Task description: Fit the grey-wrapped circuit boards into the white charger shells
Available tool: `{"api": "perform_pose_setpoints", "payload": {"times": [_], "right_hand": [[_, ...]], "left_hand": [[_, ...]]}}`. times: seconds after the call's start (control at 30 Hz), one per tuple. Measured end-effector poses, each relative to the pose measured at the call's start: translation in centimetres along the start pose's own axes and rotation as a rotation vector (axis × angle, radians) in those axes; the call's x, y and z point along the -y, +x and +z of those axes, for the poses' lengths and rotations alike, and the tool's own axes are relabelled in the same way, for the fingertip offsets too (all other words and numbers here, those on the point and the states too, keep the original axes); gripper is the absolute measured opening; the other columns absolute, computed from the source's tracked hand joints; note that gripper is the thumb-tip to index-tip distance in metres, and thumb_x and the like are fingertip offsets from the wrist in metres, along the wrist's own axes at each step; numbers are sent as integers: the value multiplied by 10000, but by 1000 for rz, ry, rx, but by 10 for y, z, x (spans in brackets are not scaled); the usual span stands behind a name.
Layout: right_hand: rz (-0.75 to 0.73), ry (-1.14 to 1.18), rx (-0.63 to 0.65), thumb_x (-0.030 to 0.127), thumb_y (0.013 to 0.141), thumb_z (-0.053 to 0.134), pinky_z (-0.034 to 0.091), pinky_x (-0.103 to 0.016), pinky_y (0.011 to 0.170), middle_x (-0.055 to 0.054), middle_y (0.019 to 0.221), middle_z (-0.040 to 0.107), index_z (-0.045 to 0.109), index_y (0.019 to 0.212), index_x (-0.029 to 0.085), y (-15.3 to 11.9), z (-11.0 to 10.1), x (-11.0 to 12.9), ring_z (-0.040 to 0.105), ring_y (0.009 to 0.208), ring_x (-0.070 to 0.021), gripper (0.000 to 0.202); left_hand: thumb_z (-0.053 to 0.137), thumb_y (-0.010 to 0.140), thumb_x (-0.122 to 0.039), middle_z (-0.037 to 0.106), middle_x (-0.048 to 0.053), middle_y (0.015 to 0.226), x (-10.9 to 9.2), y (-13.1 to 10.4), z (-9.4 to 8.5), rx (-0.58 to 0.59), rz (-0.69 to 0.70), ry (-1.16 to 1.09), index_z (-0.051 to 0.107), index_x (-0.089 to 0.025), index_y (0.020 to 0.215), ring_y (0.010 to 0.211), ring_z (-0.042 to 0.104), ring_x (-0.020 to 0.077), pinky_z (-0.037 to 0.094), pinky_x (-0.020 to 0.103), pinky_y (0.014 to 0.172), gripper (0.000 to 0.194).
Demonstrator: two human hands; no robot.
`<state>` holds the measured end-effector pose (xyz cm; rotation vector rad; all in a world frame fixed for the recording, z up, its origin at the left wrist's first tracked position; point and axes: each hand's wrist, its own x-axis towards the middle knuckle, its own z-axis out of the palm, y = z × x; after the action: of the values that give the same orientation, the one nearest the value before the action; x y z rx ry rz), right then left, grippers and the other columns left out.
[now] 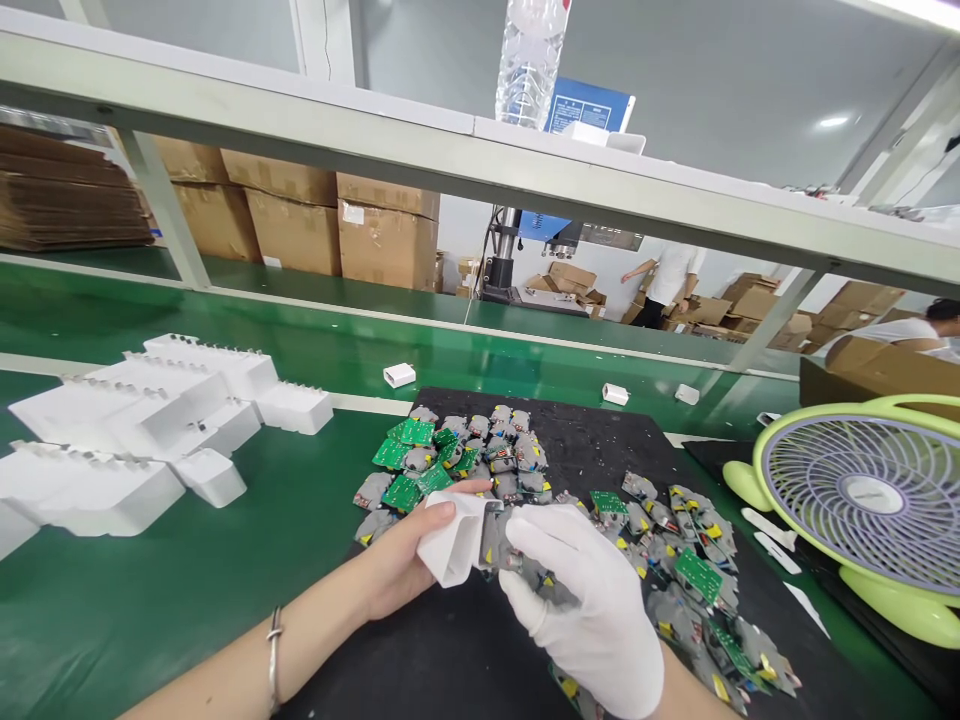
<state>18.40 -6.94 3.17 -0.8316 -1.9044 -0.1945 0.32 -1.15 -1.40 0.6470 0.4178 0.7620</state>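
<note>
My bare left hand is wrapped round a white plastic charger housing, whose hollow end faces me. My right hand, in a white glove, has its thumb and fingers closed on a circuit board coated in grey compound. That board is right beside the housing; whether its edge has entered the housing I cannot tell. Around both hands, several more circuit boards lie on a black mat, some with their green sides up and others showing grey compound and yellow parts.
Rows of white housings stand at the left on the green table. Loose white housings lie beyond the mat. A green fan stands at the right. A shelf beam crosses above; cartons and people are behind.
</note>
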Motion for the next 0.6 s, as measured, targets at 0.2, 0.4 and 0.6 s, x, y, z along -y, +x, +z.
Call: {"api": "perform_pose_setpoints", "payload": {"times": [0.2, 0.4, 0.6], "right_hand": [[32, 87, -34, 40, 676, 613, 546, -279, 719, -54, 963, 656, 565, 1061, 230, -1, 1, -6, 620, 867, -163, 432], [-28, 143, -35, 18, 653, 631, 544, -297, 711, -60, 925, 655, 553, 1081, 215, -1, 3, -6, 616, 834, -166, 478], [-46, 142, -42, 23, 653, 642, 540, -286, 734, -58, 930, 654, 567, 1038, 201, -4, 6, -6, 612, 854, -157, 431]], "left_hand": [[718, 659, -365, 657, 74, 1039, 1, 2, -5, 55, -3, -17, 598, -194, 1134, 901, 607, 228, 443, 321, 785, 519], [710, 665, -388, 661, 75, 1034, 2, 0, -5, 84, -7, -23, 607, -194, 1125, 897, 614, 219, 452, 313, 787, 510], [715, 658, -393, 669, 76, 1022, 2, 0, -3, 103, -2, -35, 615, -193, 1122, 886, 620, 211, 458, 296, 773, 515]]}}
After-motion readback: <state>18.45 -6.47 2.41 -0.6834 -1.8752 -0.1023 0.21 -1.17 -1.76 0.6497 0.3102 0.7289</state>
